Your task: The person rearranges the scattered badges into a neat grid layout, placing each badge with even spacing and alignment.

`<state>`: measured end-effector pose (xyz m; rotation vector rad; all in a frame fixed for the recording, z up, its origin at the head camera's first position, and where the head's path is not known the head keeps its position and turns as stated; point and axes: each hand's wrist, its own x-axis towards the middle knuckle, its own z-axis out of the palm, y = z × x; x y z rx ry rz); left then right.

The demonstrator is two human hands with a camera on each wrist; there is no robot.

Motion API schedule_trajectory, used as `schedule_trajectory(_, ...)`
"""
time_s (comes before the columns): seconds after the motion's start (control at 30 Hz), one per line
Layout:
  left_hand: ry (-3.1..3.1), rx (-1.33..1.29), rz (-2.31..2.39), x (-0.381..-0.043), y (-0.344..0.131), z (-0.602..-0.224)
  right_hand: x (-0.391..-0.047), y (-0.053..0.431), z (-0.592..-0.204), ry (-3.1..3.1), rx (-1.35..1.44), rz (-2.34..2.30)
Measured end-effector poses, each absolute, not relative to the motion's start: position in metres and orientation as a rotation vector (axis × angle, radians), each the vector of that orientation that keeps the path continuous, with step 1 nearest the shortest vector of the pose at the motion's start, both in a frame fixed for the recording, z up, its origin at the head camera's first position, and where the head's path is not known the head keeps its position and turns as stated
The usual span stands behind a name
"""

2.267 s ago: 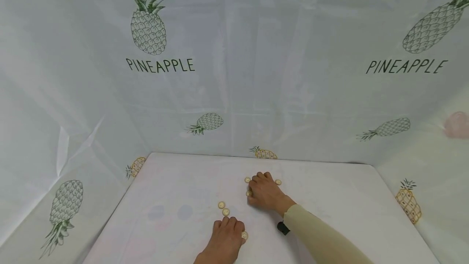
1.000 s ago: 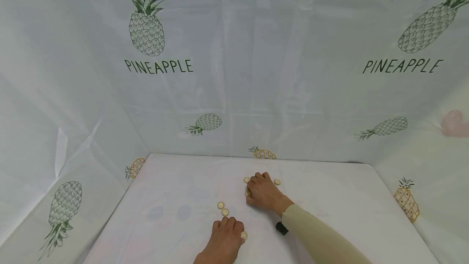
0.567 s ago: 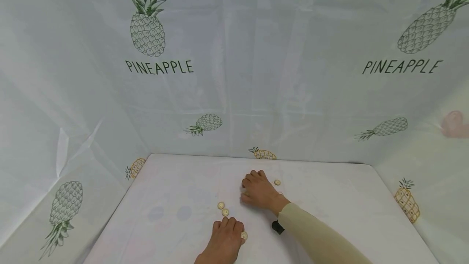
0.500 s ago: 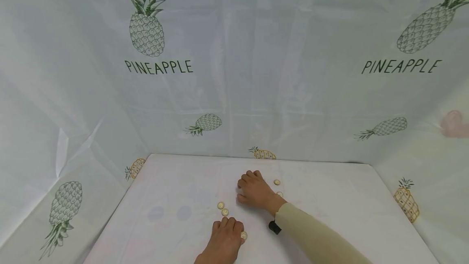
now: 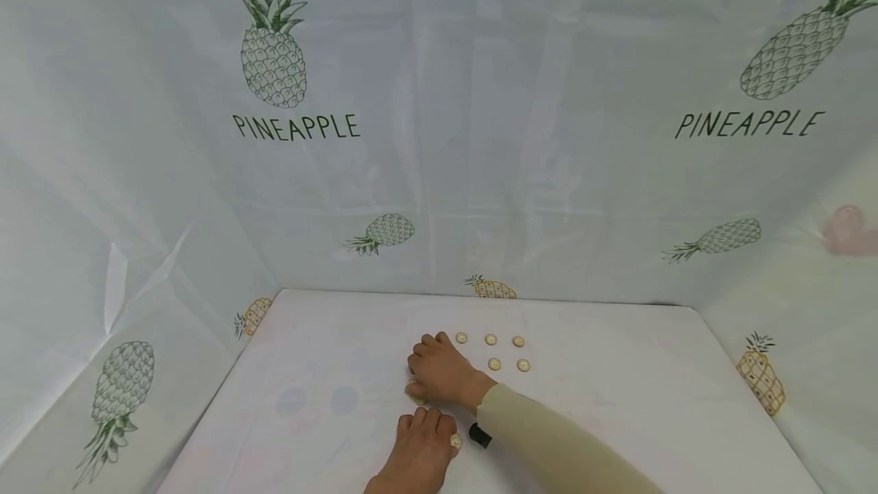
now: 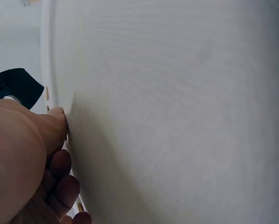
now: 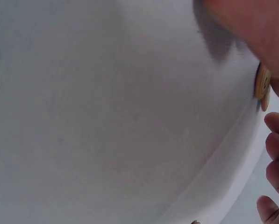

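My left hand (image 5: 416,450) rests on the table near its front, fingers curled, with a round cream button (image 5: 456,441) between thumb and forefinger. In the left wrist view, the left thumb (image 6: 55,123) lies close to the curled fingers. My right hand (image 5: 442,372) is just beyond, reaching over two loose buttons (image 7: 262,83) that it mostly hides in the head view. In the right wrist view its thumb (image 7: 251,35) and fingertips (image 7: 276,145) stand apart, the buttons lying between them.
Beyond the right hand, three buttons lie in a far row, including a middle one (image 5: 490,339). Nearer are two more, a left one (image 5: 495,364) and a right one (image 5: 523,365). A white cloth covers the table (image 5: 617,387). Pineapple-print curtains (image 5: 453,136) enclose it. A dark device (image 5: 479,435) sits at the right wrist.
My right hand has moved from the far buttons leftward and nearer, over the two loose buttons, uncovering buttons in both rows. My left hand has stayed put with its button.
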<state>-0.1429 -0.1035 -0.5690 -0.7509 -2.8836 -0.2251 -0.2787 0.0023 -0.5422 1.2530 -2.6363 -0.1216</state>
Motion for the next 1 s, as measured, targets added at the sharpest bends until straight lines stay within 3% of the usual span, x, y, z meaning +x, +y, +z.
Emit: schedule_trajectory(1.0, -2.958, -0.743, -0.272, -0.145, -0.104, -0.567, -0.288, 0.02, -0.547, -2.538, 1.225, -0.172)
